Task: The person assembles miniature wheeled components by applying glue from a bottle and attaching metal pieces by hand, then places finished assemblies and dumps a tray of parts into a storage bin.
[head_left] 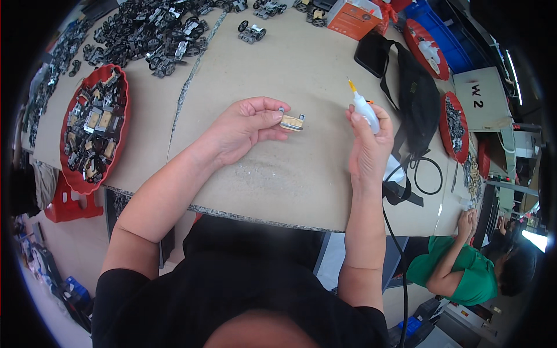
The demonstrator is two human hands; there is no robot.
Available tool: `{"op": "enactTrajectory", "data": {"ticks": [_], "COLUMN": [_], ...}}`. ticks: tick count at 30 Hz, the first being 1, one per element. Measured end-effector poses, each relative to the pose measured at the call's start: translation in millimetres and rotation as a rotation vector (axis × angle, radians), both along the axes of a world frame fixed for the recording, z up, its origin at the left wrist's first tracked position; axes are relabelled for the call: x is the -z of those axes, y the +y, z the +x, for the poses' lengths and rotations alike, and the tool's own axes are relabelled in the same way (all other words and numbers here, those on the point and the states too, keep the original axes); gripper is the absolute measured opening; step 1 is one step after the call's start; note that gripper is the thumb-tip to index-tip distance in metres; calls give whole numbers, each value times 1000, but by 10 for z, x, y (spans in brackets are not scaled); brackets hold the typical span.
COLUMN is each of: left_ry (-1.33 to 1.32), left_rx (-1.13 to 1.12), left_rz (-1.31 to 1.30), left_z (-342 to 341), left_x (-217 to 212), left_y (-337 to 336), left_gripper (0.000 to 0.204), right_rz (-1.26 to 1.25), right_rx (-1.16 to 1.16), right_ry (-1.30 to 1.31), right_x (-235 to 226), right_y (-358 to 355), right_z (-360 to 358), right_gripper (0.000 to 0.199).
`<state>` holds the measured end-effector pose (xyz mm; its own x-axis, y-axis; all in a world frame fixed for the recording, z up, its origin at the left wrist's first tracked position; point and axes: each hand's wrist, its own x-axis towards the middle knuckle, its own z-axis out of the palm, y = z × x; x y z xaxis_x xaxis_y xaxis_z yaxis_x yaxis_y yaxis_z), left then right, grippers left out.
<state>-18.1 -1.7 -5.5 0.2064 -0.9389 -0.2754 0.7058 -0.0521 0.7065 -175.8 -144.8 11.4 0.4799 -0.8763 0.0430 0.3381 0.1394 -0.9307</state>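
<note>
- Your bottle [367,110]: white; tip [352,86], yellow.
- Left of the bottle, your part [292,123]: tan, silver; farther left, tray [86,187]: red.
- Right of the bottle, bag [420,95]: black.
- Beyond the bottle, box [351,22]: orange, white.
- Under the bottle, table [261,69]: plain beige.

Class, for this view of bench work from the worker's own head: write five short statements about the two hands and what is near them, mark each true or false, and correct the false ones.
1. The left hand holds a small tan-and-silver part. True.
2. The right hand holds a white plastic squeeze bottle with a yellow tip. True.
3. The bottle's tip is touching the part. False: they are apart, and the tip points toward the top of the picture.
4. The red oval tray with a scalloped rim is heaped with small parts. True.
5. The left hand is reaching into that tray. False: the hand is well to the right of it.
</note>
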Motion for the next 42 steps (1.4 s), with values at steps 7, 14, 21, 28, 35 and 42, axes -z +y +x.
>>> {"op": "enactTrajectory", "data": {"ticks": [7, 14, 21, 28, 35, 42], "left_ry": [-8, -44, -97, -78, -116, -1507], "left_rx": [7, -25, -16, 6, 97, -354], "left_rz": [-9, -34, -55, -12, 13, 195], "left_z": [-18, 2, -17, -90, 11, 936], "left_x": [40, 45, 85, -18, -157, -69], "left_y": [-15, -67, 8, -7, -101, -491], "left_gripper": [19, 20, 20, 20, 19, 30], "right_rz": [-125, -416, -513, -54, 194, 212], "right_rx": [33, 115, -6, -515, -602, -567], "right_ry": [221, 431, 273, 203, 124, 116], "right_x": [129, 216, 38, 148, 99, 77], "right_y": [-70, -122, 267, 241, 187, 166], "right_z": [6, -27, -3, -9, 3, -18], "right_gripper": [35, 33, 25, 22, 14, 14]}}
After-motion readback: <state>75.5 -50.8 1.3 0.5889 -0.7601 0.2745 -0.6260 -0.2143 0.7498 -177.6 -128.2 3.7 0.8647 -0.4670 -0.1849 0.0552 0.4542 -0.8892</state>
